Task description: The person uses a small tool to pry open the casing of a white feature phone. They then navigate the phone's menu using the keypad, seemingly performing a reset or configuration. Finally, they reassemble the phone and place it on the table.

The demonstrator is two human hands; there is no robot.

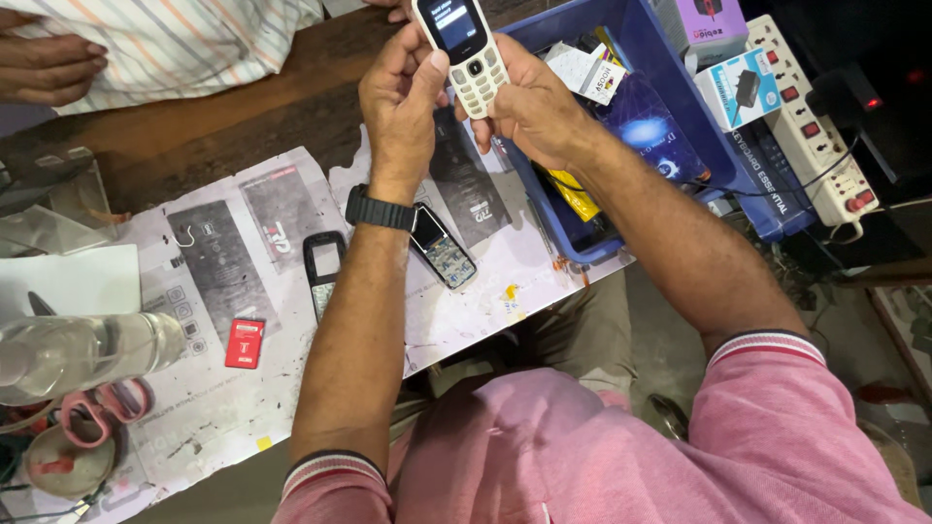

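I hold a small white keypad phone [464,50] with its screen lit, raised above the worktable. My left hand [400,102] grips its left side with the thumb on the keys. My right hand [529,107] cradles it from the right and below. A black watch [381,211] sits on my left wrist. Under my left forearm lie a dark keypad phone [444,248] and a black phone front frame [322,270] on a printed paper sheet [223,388].
A red battery [245,343], a clear bottle [83,351] and pink-handled scissors [102,408] lie at the left. A blue bin [631,39] of boxes and packets stands at the right beside a white power strip [811,121]. Another person's hand [49,63] rests at top left.
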